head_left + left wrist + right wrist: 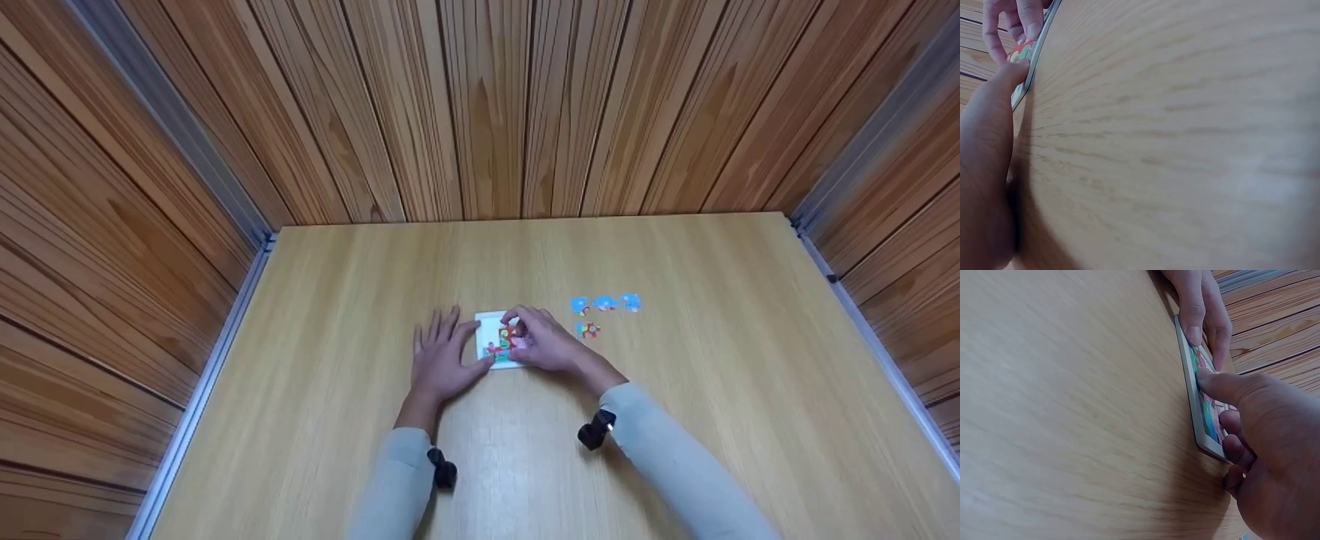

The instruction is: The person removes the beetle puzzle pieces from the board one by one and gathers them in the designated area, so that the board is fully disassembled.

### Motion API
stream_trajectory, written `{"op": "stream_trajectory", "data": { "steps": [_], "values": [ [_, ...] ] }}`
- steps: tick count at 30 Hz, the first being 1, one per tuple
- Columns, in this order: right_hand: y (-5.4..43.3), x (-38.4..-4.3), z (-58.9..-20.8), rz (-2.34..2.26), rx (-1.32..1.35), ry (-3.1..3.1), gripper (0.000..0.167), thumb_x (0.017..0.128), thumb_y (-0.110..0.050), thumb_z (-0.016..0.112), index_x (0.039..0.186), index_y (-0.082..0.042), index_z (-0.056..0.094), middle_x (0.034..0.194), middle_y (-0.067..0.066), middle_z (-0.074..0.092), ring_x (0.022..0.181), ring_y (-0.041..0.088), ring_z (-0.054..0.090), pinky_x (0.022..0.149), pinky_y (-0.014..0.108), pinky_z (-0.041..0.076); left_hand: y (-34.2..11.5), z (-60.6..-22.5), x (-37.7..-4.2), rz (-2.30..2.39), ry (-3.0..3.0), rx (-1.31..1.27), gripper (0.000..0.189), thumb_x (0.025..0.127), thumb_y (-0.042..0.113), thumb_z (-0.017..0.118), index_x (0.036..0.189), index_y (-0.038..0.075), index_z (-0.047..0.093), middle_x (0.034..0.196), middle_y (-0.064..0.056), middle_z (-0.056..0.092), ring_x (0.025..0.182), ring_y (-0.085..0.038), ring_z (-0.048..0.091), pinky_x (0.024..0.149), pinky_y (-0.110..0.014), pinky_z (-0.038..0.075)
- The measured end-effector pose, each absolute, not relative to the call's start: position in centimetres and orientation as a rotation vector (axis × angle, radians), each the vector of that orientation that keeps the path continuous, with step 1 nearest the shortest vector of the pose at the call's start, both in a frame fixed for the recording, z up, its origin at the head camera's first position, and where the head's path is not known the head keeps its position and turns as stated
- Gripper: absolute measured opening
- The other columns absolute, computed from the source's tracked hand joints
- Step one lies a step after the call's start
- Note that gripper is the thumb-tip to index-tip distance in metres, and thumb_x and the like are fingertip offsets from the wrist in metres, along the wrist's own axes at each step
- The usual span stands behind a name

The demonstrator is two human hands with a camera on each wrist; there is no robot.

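A small white-framed jigsaw tray lies on the table between the two hands, its lower part filled with colourful picture pieces. My left hand rests flat at the tray's left side, fingers spread, its thumb on the lower edge. Over the tray's right half, my right hand bends its fingers and thumb around a red and green puzzle piece, partly hidden by them. In the right wrist view, the right thumb touches the picture while the other fingers curl by the tray's rim.
Right of the tray, several loose blue puzzle pieces lie in a row, with a red and yellow piece below them. Wooden panel walls enclose the table at the back and sides.
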State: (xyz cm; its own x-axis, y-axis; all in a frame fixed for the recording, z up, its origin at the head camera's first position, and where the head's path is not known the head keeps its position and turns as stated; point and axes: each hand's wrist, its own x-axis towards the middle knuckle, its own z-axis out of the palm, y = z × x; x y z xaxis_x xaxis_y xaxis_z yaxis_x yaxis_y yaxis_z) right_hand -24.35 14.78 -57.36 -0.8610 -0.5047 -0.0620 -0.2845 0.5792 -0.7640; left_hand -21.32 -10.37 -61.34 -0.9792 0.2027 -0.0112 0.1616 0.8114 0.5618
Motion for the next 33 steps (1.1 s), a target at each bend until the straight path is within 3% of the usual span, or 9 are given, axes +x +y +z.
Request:
{"op": "stream_trajectory", "data": {
  "steps": [6, 15, 22, 33],
  "values": [
    [14.56, -24.14, -57.26, -1.188, -0.604, 2.529, 0.052, 0.099, -0.011, 0.084, 0.146, -0.013, 0.063, 0.119, 0.013, 0.069, 0.116, 0.026, 0.059, 0.102, 0.038, 0.046, -10.37, -61.05, -21.11, 0.916, 2.902, 0.287, 0.082, 0.096, 0.073, 0.065, 0.166, 0.031, 0.054, 0.192, -0.008, 0.021, 0.18, -0.044, 0.005, 0.142, -0.075, -0.003],
    [14.84, -24.54, -57.45, -1.277, -0.635, 2.492, 0.044, 0.102, -0.002, 0.076, 0.145, -0.002, 0.066, 0.103, 0.01, 0.068, 0.089, 0.012, 0.058, 0.079, 0.02, 0.046, -10.43, -61.24, -21.22, 0.904, 2.911, 0.3, 0.083, 0.096, 0.075, 0.065, 0.167, 0.033, 0.053, 0.192, -0.008, 0.021, 0.18, -0.045, 0.006, 0.141, -0.076, -0.001],
    [14.85, -24.58, -57.69, -1.315, -0.687, 2.523, 0.04, 0.1, 0.001, 0.076, 0.139, 0.003, 0.069, 0.103, 0.014, 0.067, 0.09, 0.012, 0.056, 0.079, 0.018, 0.045, -10.35, -61.0, -21.13, 0.903, 2.934, 0.305, 0.08, 0.095, 0.071, 0.066, 0.162, 0.029, 0.058, 0.189, -0.011, 0.028, 0.179, -0.046, 0.01, 0.14, -0.078, 0.002],
    [14.87, -24.69, -57.74, -1.309, -0.649, 2.499, 0.042, 0.1, 0.001, 0.077, 0.141, 0.002, 0.067, 0.098, 0.011, 0.069, 0.084, 0.009, 0.056, 0.075, 0.018, 0.045, -10.41, -61.09, -21.17, 0.909, 2.92, 0.298, 0.083, 0.095, 0.074, 0.065, 0.165, 0.03, 0.056, 0.191, -0.009, 0.024, 0.18, -0.044, 0.008, 0.141, -0.077, -0.001]
  ]
}}
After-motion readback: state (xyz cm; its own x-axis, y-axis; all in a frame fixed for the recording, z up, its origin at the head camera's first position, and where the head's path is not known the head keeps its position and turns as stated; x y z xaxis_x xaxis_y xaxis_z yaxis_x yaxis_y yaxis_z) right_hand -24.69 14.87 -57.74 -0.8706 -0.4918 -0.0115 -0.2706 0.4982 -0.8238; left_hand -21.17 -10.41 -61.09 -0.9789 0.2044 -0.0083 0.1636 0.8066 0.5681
